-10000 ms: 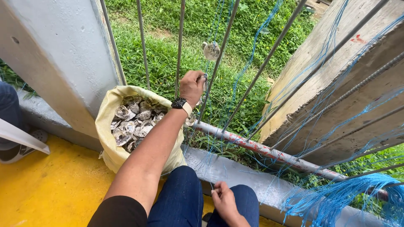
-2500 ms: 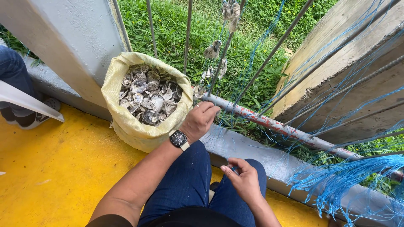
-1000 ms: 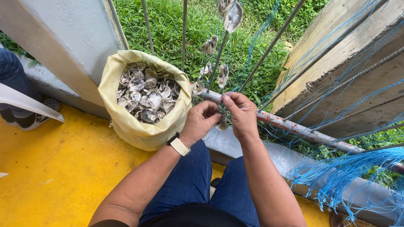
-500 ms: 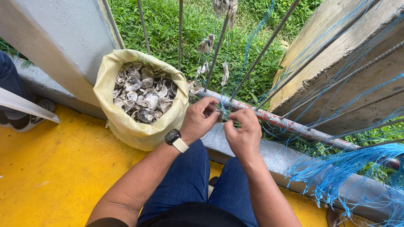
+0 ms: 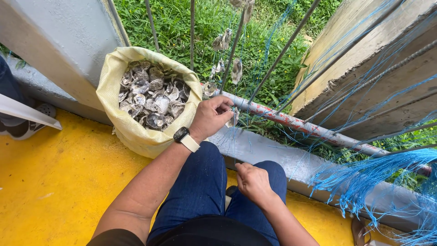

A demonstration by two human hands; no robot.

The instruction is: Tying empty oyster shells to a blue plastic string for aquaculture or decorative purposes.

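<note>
Bright, even daylight; sharp focus

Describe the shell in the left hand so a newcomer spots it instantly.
Start at the yellow sack of grey shells by the grey wall. Just right of it, the left hand with the wristwatch reaches toward the rusty pipe. The shell is pinched at its fingertips on blue string, lower than the shells already hanging above.

**Where everything is sitting around our knees**

We are sitting with the sack standing on the floor to our left, shells lying in it. The pipe is running before us, rods rising behind it. Loose strands are hanging at our right. Our left hand is resting beside the sack; our right hand is lying over our knee.
</note>
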